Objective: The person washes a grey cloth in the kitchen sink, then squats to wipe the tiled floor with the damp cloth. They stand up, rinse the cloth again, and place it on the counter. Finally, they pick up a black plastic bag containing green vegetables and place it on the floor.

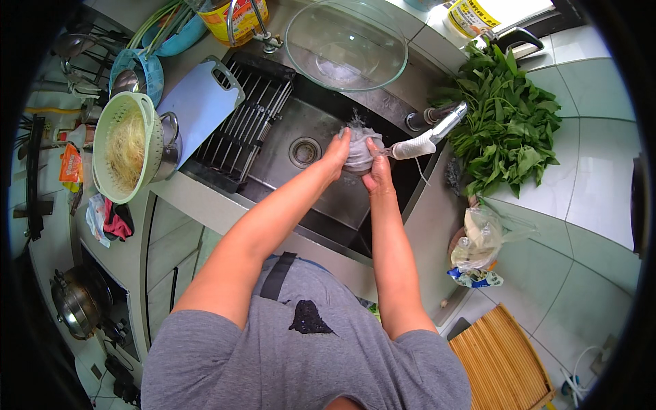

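Both my hands hold a bunched, wet grey cloth (360,154) above the basin of a stainless steel sink (333,200). My left hand (338,154) grips its left side, while my right hand (378,166) has the right side, thumb on top. Water runs onto the cloth from the tap (443,125), whose spout end is wrapped in white material (414,147). Splashes show just beyond the cloth. To the left of my hands lies the round drain (305,152). The undersides of the cloth and my fingertips are hidden.
A roll-up metal rack (236,118) spans the sink's left side, partly under a cutting board (200,107). A pale green colander (148,154) holds thin noodle-like strands. Behind the sink stands a large glass bowl (346,84). Leafy greens (507,118) lie right of the tap.
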`<state>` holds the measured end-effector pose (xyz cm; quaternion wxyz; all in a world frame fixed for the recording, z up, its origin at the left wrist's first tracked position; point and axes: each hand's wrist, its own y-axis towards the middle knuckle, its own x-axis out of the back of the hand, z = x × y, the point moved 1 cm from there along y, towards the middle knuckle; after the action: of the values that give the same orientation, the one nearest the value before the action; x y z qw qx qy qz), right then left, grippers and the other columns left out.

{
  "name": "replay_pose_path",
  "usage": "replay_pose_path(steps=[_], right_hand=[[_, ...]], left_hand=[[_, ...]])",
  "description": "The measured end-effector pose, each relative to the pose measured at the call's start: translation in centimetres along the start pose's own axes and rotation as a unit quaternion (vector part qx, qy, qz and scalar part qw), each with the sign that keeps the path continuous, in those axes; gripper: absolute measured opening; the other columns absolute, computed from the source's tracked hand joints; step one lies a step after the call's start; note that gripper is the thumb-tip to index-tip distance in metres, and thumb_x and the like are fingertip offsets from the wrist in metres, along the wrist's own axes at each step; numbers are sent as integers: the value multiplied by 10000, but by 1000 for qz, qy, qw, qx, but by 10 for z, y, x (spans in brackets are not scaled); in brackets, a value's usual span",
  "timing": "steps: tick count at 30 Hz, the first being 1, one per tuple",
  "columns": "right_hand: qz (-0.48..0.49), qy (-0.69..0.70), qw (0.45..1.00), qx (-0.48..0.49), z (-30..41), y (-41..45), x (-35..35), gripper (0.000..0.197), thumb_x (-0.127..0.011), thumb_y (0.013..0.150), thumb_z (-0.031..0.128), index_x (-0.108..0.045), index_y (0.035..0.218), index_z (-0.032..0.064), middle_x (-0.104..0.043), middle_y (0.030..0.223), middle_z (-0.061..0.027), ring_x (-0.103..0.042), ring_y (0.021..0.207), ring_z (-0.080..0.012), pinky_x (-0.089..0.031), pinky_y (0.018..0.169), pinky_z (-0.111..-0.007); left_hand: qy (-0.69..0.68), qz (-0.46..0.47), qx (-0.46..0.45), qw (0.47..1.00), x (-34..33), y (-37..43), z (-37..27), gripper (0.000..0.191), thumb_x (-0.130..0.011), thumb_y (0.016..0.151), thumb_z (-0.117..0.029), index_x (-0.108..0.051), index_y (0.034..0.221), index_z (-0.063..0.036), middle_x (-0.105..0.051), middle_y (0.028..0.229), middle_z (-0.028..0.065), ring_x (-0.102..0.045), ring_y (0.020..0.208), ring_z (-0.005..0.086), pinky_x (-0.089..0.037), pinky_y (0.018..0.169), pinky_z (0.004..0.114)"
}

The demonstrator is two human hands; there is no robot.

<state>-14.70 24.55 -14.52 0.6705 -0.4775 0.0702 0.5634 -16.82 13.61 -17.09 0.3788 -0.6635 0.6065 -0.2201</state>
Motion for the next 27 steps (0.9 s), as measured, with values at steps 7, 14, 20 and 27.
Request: replay_pose_path(steps=[7,14,20,27], right_hand=[[-91,-116,974,175,-9,-9,5,438,-717,820,124,-516,1190,5,-622,1031,-76,-602,917,-168,-474,835,-315],[-155,-136,962,178,-17,6,7,271,-657,887,219,-570,1049,19,-605,957,-49,-568,825,-128,-478,734,-297],[-194,-78,969,131,-18,10,1,215,-616,902,248,-581,978,50,-602,871,-34,-574,771,-143,-490,708,-316],[-82,-179,976,98,-1,14,11,273,-641,850,171,-546,1101,122,-581,1064,-11,-523,1032,-186,-397,901,-443]], left_hand=[[-30,148,150,977,-20,-28,-22,570,-395,906,-574,-563,1224,-131,-624,1136,99,-610,982,307,-473,809,493],[134,-65,-52,987,-28,-1,8,396,-531,846,-335,-666,987,10,-665,979,211,-652,897,298,-490,765,397],[355,-94,-131,921,-20,-24,-13,405,-516,855,-351,-664,968,9,-657,917,249,-643,896,372,-471,754,432],[165,-61,-74,982,46,48,25,460,-526,907,-424,-579,1184,-59,-633,1076,144,-615,921,309,-478,754,443]])
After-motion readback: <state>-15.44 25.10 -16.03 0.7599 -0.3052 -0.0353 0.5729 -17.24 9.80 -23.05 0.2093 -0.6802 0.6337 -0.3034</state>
